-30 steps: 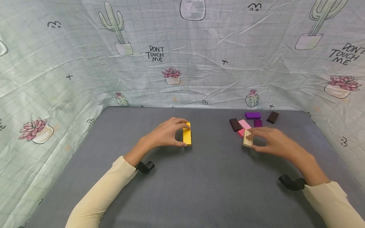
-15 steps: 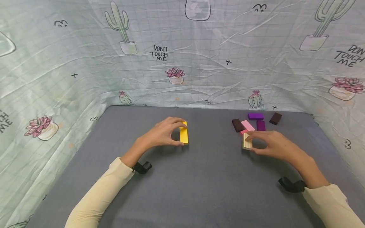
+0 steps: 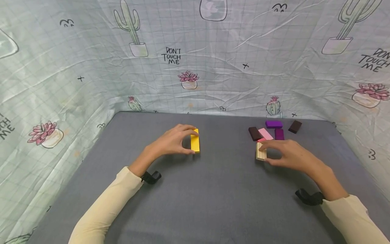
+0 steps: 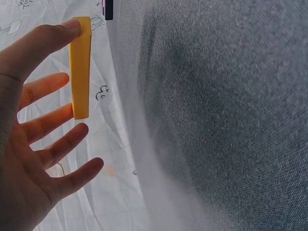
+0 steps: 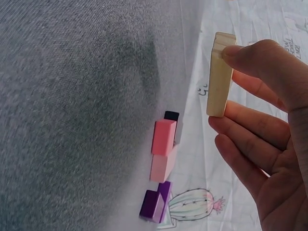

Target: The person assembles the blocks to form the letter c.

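My left hand [image 3: 170,144] pinches a yellow wooden block [image 3: 195,142] by its two ends, between thumb and fingers. In the left wrist view the thumb presses one end of the yellow block, and a finger touches the other; the remaining fingers are spread. On the other side, my right hand [image 3: 292,154] holds a plain wood-coloured block [image 3: 261,153] the same way. The right wrist view shows this pale block [image 5: 221,82] raised off the table, thumb on its near end. Just behind it lies a coral-red block [image 5: 164,137], mostly covered in the head view.
Beyond the right hand lie a pink block [image 3: 265,134], a violet block [image 3: 274,124], a dark purple block [image 3: 279,134] and two dark brown blocks, one [image 3: 254,134] left, another [image 3: 295,126] right. A patterned cloth [image 3: 219,84] walls the grey table [image 3: 213,203].
Both hands, still gripping their blocks, have shifted a little left over the table. The right hand has also come slightly nearer, uncovering more of the dark purple block. The head view has turned slightly.
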